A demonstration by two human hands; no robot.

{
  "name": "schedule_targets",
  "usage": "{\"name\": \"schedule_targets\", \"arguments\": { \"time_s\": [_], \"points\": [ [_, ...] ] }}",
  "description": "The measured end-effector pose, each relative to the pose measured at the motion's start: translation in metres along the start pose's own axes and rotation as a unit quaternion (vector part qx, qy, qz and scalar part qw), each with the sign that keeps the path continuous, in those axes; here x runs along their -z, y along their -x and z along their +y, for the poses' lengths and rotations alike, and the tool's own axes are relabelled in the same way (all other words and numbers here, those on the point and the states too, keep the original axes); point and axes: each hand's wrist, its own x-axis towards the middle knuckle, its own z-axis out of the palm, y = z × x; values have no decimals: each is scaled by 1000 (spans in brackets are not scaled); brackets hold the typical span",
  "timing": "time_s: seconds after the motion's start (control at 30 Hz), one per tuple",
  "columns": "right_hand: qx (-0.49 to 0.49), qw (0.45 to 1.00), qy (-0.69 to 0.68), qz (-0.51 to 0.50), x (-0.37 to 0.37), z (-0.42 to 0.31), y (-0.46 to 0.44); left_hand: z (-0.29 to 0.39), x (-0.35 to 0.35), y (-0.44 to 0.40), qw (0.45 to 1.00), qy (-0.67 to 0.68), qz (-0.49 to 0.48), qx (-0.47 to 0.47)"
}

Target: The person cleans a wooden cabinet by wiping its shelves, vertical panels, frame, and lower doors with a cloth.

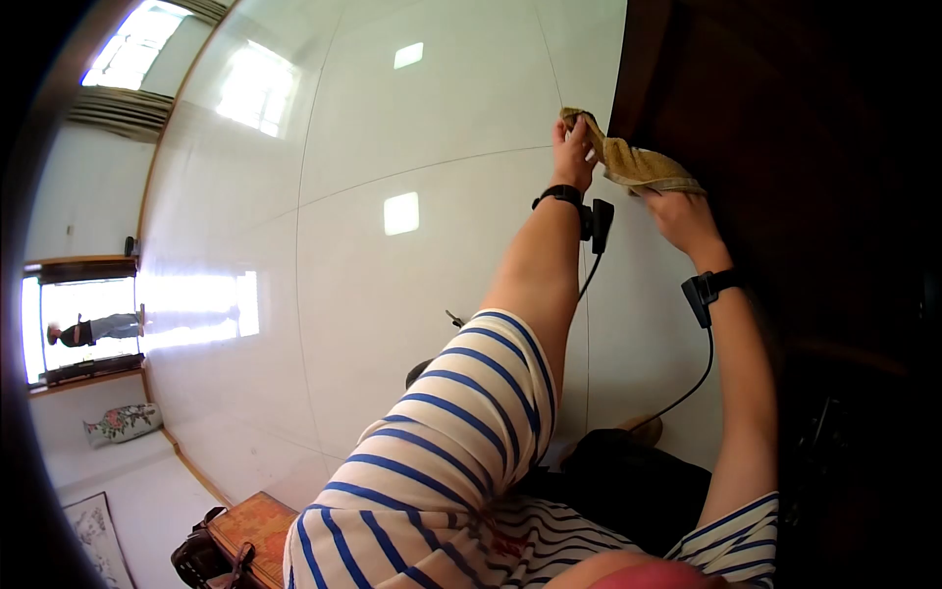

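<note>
A yellow-brown cloth [636, 165] stretches between my two hands beside the edge of a dark wooden surface. My left hand [573, 157] is closed on one end of the cloth, fingers and thumb pinching it. Lower and to the right, my right hand [681, 218] is closed at the other end, with its fingertips partly hidden under the cloth. Each wrist wears a black strap with a small device and a cable.
Dark wooden furniture [746, 128] fills the right side. Glossy pale floor tiles [432, 108] spread to the left. A person [98, 329] stands in a bright doorway far off, near a flowered vase [124, 423]. A reddish-brown wooden piece [253, 535] with a dark bag stands lower left.
</note>
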Motion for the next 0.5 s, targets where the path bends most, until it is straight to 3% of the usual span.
{"name": "schedule_targets", "arguments": {
  "time_s": [0.1, 0.17, 0.23, 0.27, 0.3, 0.37, 0.43, 0.5],
  "points": [
    [27, 999, 22, 16, -7, 7, 1, 10, -24, -14, 997, -37, -12, -60],
    [47, 997, 55, 21, 2, -2, -9, 31, -46, -14, 981, -100, -64, -155],
    [23, 997, 46, 56, 23, -18, -23, 59, -80, -1, 967, -69, -86, -228],
    [47, 991, 63, 105, 29, -21, -29, 70, -91, -6, 948, -107, -88, -288],
    [46, 991, 62, 108, 27, -17, -30, 68, -95, -15, 945, -104, -94, -296],
    [72, 973, 17, 217, 33, -19, -36, 69, -110, -36, 863, -145, -194, -443],
    [61, 967, 15, 245, 30, -10, -38, 87, -124, -17, 911, -55, -330, -242],
    [49, 962, 12, 270, 45, -13, -34, 79, -126, 3, 918, -121, -273, -260]
  ]
}}
